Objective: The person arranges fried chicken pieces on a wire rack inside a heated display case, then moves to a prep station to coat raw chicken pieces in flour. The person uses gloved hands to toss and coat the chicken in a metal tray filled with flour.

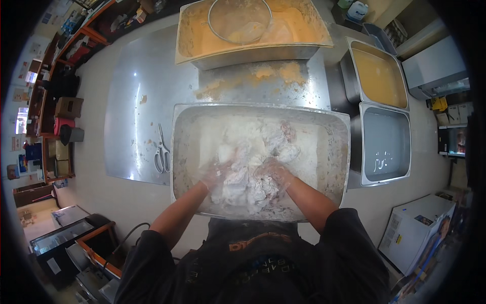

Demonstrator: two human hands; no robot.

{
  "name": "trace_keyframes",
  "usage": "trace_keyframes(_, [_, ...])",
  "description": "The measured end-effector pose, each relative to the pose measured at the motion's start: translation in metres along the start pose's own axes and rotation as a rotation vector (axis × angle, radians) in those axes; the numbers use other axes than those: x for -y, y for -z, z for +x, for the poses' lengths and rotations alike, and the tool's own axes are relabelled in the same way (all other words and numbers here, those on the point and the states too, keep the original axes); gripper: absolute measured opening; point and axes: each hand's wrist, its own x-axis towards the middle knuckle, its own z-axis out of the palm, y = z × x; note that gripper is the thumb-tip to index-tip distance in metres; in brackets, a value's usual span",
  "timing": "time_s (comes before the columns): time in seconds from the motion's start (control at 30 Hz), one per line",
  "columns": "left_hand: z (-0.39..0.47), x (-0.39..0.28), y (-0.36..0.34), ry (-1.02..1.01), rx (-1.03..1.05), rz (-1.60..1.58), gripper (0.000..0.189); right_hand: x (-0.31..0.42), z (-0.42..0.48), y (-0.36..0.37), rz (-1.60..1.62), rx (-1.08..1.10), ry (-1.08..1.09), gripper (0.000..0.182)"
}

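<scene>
Before me is a deep steel pan (334, 152) of white flour (212, 131). Flour-coated pieces of raw meat (235, 186) lie heaped in its middle and near side, some pink showing through. Into the left of this heap reaches my left hand (220, 171), blurred and dusted white, its fingers partly hidden. My right hand (275, 171) is bent down over the right of the heap and touches the coated pieces; a thin clear glove seems to cover it. Whether either hand grips a piece is hidden by flour and blur. More coated meat (281, 138) lies just beyond my right hand.
Kitchen scissors (162, 154) lie left of the pan on the steel table (121, 114). Beyond stands a pan of orange-yellow powder (315, 41) holding a round sieve (240, 19). At right are pans of yellowish liquid (379, 76) and clear liquid (385, 140).
</scene>
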Motion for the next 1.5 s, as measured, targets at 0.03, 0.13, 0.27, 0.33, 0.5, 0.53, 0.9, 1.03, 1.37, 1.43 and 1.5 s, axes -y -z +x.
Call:
trace_keyframes(0.03, [-0.001, 0.003, -0.004, -0.021, 0.001, -0.015, 0.042, 0.006, -0.001, 0.000, -0.006, -0.005, 0.032, 0.051])
trace_keyframes(0.13, [-0.005, 0.011, -0.005, -0.056, -0.015, -0.036, 0.041, 0.025, -0.039, 0.006, -0.151, -0.004, 0.144, 0.050])
trace_keyframes(0.27, [0.020, -0.015, 0.034, -0.058, -0.142, 0.205, 0.040, 0.059, -0.114, 0.031, -0.484, -0.040, 0.360, 0.049])
trace_keyframes(0.33, [0.042, -0.026, 0.077, -0.074, -0.375, 0.396, 0.040, 0.075, -0.134, 0.054, -0.500, -0.097, 0.546, 0.048])
trace_keyframes(0.5, [0.085, -0.046, 0.024, -0.329, -0.216, 0.799, 0.039, 0.072, -0.091, 0.082, 0.070, -0.756, 0.095, 0.051])
trace_keyframes(0.53, [0.103, -0.037, 0.026, -0.404, -0.122, 0.829, 0.040, 0.044, -0.056, 0.100, 0.249, -0.737, 0.120, 0.052])
trace_keyframes(0.9, [0.041, -0.057, 0.001, -0.067, -0.020, 0.604, 0.042, 0.100, -0.110, 0.090, -0.586, -0.330, -0.189, 0.046])
trace_keyframes(1.03, [0.020, -0.084, 0.005, 0.307, 0.043, 1.646, 0.044, 0.033, -0.076, 0.155, -0.982, -0.395, -0.533, 0.044])
trace_keyframes(1.37, [0.011, 0.000, -0.017, 0.304, 0.275, 0.285, 0.050, 0.001, -0.027, 0.043, 0.033, -0.097, -0.073, 0.043])
trace_keyframes(1.43, [0.017, 0.002, -0.022, 0.278, 0.250, 0.077, 0.052, 0.019, -0.031, 0.037, 0.056, -0.097, -0.020, 0.043])
trace_keyframes(1.5, [0.018, 0.000, -0.024, 0.214, 0.217, 0.019, 0.054, 0.041, -0.052, 0.032, 0.011, -0.095, 0.070, 0.044])
